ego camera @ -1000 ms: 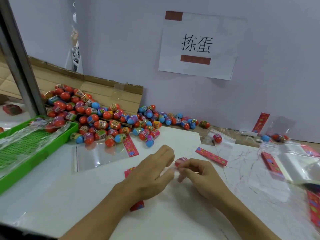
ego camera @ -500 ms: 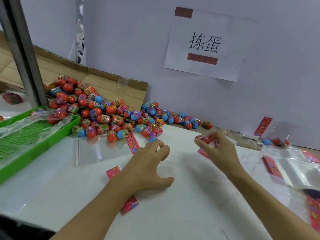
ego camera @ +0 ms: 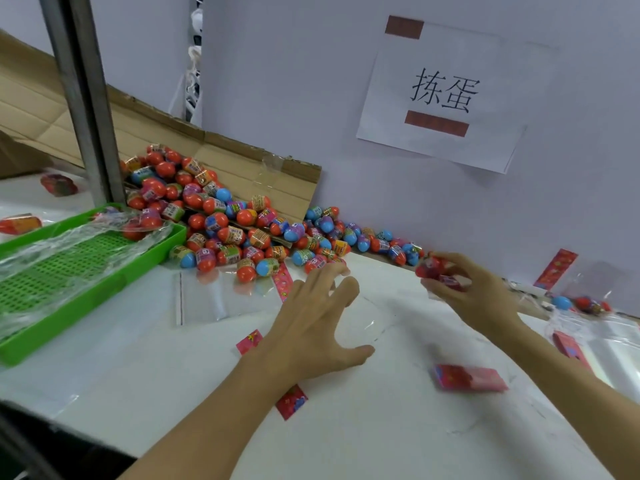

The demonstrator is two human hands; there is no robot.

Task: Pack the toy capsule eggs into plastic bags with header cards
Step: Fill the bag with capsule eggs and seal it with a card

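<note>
Right hand [ego camera: 479, 292] lifts a red toy capsule egg [ego camera: 431, 268] above the white table [ego camera: 363, 427].
Its fingers pinch the egg; the left hand [ego camera: 315, 327] hovers with fingers spread over a clear plastic bag [ego camera: 363, 323], near the heaped red-and-blue capsule eggs [ego camera: 221, 216].

In front of me stands a pale grey wall [ego camera: 346, 98], evenly lit, with a white paper sign [ego camera: 446, 98] stuck to it by two brown strips of tape and bearing two black characters. My counter [ego camera: 381, 427] is white with faint marble veining. A grey metal post [ego camera: 83, 105] rises at my left. Behind it flattened brown cardboard [ego camera: 221, 157] leans against the wall, and a narrow gap between wall panels shows something white.
</note>
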